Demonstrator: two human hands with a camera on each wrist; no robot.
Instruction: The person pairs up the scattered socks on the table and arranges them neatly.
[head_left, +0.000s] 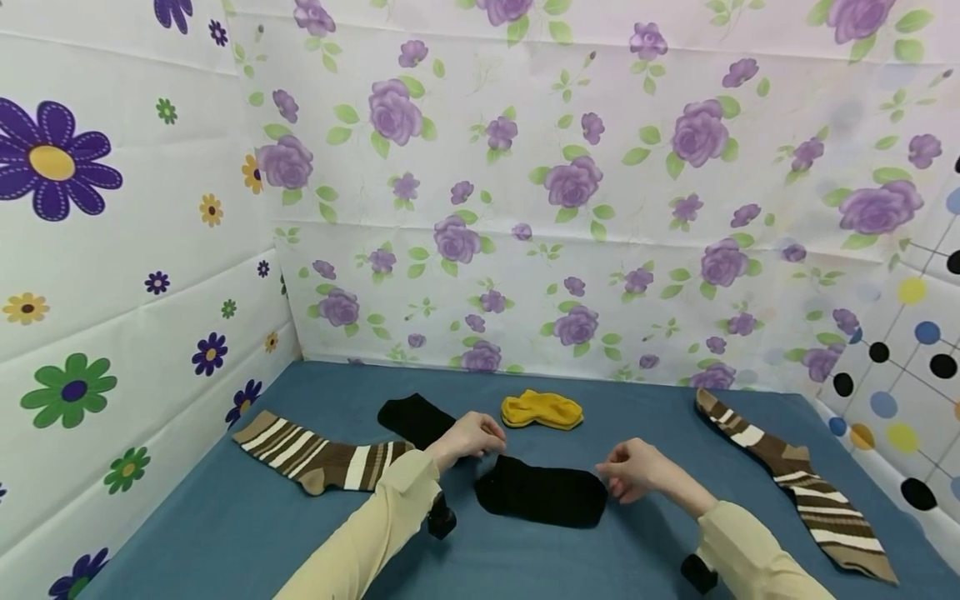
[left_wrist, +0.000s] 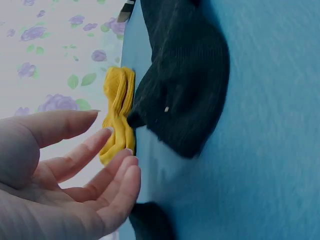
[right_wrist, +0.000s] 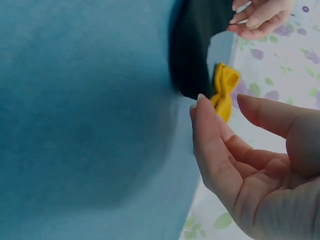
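A black ankle sock point(head_left: 543, 493) lies flat on the blue-covered table between my two hands. My left hand point(head_left: 467, 437) hovers just beyond its cuff end, fingers loosely bent. In the left wrist view a gap shows between the left thumb and fingers, with no cloth between them. At the sock's other end is my right hand point(head_left: 636, 468), its fingertips point(right_wrist: 200, 100) right by the edge and the thumb held apart. A second black sock point(head_left: 416, 419) lies behind the left hand, partly covered by it. Yellow socks point(head_left: 542, 410) lie folded together behind the middle black sock.
On the left lies a brown-and-white striped sock point(head_left: 330, 457), partly hidden by my left sleeve. Another striped sock point(head_left: 798, 483) stretches along the right side. Floral sheets point(head_left: 525, 283) hang behind the table point(head_left: 247, 533) and at its sides.
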